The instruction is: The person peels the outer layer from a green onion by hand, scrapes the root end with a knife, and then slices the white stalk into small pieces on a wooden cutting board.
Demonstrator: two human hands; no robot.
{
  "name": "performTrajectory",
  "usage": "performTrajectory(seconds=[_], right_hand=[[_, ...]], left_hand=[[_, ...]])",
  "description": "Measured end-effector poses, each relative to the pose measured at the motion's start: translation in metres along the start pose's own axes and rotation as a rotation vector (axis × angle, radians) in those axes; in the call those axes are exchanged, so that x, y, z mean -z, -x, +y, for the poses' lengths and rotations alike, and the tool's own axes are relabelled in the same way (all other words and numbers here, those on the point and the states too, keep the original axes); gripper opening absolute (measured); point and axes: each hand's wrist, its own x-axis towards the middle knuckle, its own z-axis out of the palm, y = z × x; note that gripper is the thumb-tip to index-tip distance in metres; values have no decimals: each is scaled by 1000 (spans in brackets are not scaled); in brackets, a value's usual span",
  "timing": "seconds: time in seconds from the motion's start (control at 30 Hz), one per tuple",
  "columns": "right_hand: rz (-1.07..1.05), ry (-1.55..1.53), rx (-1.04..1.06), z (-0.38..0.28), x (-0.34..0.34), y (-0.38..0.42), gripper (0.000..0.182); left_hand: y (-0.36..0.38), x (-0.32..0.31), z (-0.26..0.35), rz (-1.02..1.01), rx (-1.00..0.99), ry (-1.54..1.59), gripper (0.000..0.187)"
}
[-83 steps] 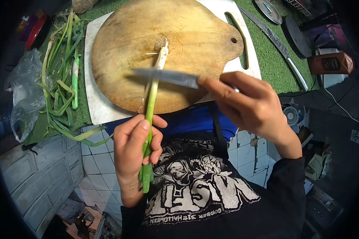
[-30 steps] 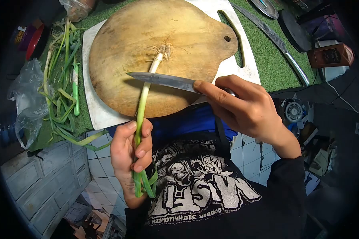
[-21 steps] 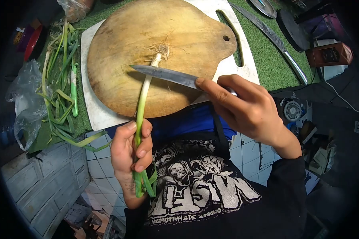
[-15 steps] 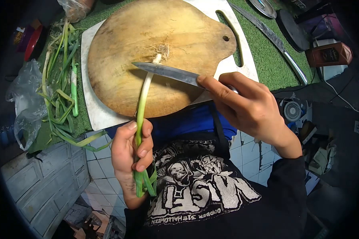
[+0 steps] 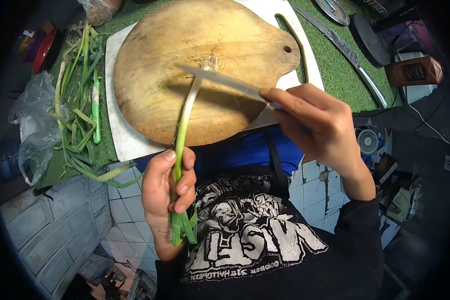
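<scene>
Green at the held end and white at the tip, the scallion [image 5: 184, 127] runs along a 6-to-12 o'clock line, its tip lying on the wooden board [image 5: 155, 75] just below a tuft of roots [image 5: 212, 61]. The left hand [image 5: 167, 192] is closed round its leaves at 6 o'clock. The right hand [image 5: 317, 125], at 3 o'clock, grips a knife [image 5: 220, 80] laid crosswise over the white tip.

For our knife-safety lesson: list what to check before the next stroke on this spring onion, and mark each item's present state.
1. Left hand grips spring onion stalk: ok.
2. Left fingers well back from the blade: ok.
3. Right hand holds knife: ok.
4. Blade at the white root end: ok.
5. Root end over wooden board: ok.
6. Blade touching the board: cannot tell.
</scene>
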Motion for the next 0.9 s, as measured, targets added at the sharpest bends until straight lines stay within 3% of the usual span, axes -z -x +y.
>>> performTrajectory(seconds=[0.1,0.4,0.5,0.6,0.9], right_hand=[[-78,79,32,-4,-2,7,44],[0,132,45,-2,-11,10,48],[-6,152,35,-6,-11,12,48],[-7,166,16,-5,-11,12,48],[12,187,-28,-6,-9,14,50]], left_hand=[[0,-1,0,-3,-10,-31,37],[0,-1,0,8,-26,-73,38],[-1,7,2,-92,63,30,30],[-3,13,2,-308,159,424,30],[-4,14,1,-320,166,460,30]])
